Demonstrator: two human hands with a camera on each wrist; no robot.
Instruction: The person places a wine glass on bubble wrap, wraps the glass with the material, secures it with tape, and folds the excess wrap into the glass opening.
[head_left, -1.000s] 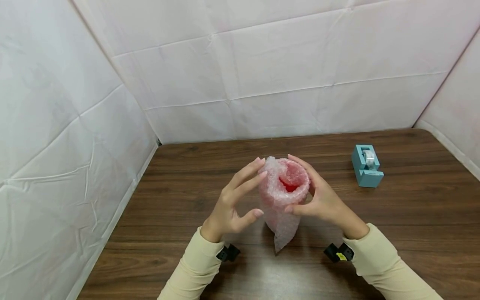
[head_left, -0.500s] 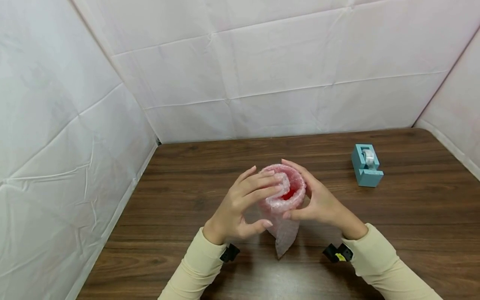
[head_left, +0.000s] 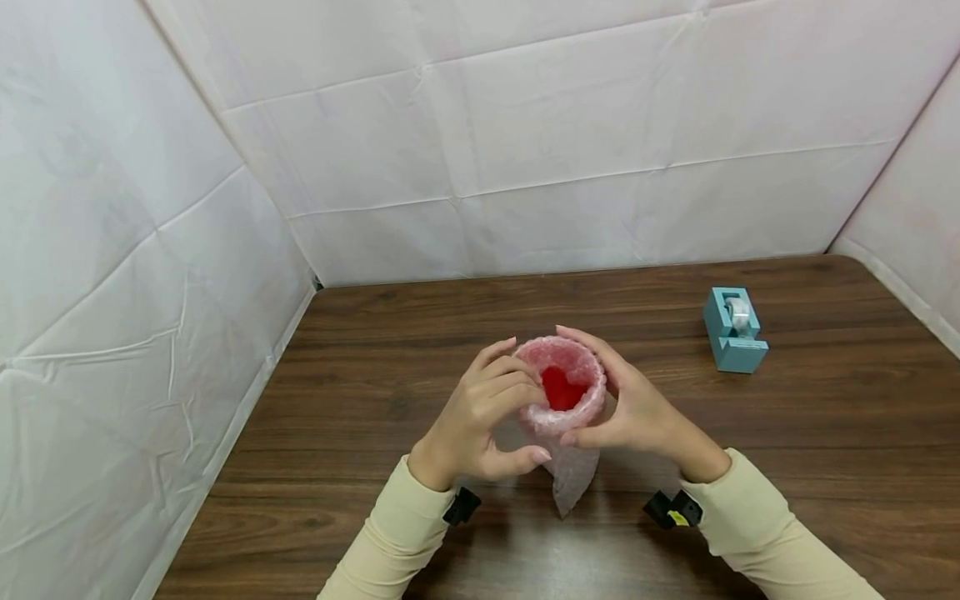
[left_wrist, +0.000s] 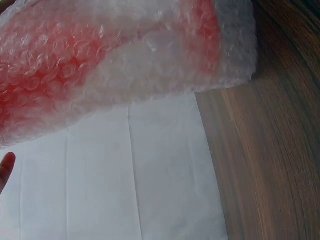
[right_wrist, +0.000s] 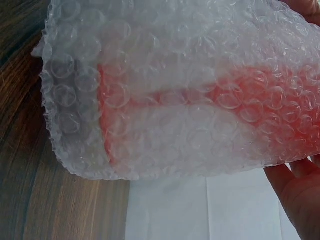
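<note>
A roll of bubble wrap [head_left: 573,467] stands around a red goblet [head_left: 561,390], whose opening shows inside the top of the roll in the head view. Through the clear layers, its thin stem and flat foot show in the right wrist view. My left hand [head_left: 480,417] curls its fingers over the roll's left rim, into the opening, with the thumb in front. From the right, my right hand [head_left: 641,408] grips the roll, fingers behind it and thumb at the front. One loose corner of the wrap hangs toward me.
A light blue tape dispenser [head_left: 737,331] with clear tape stands at the back right of the brown wooden table [head_left: 360,417]. White cloth walls [head_left: 480,150] rise behind the table and along both sides.
My left fingers have moved right, from beside the roll into its opening, and the inner flap lies pushed aside. More of the red goblet shows. The roll has shifted slightly toward me.
</note>
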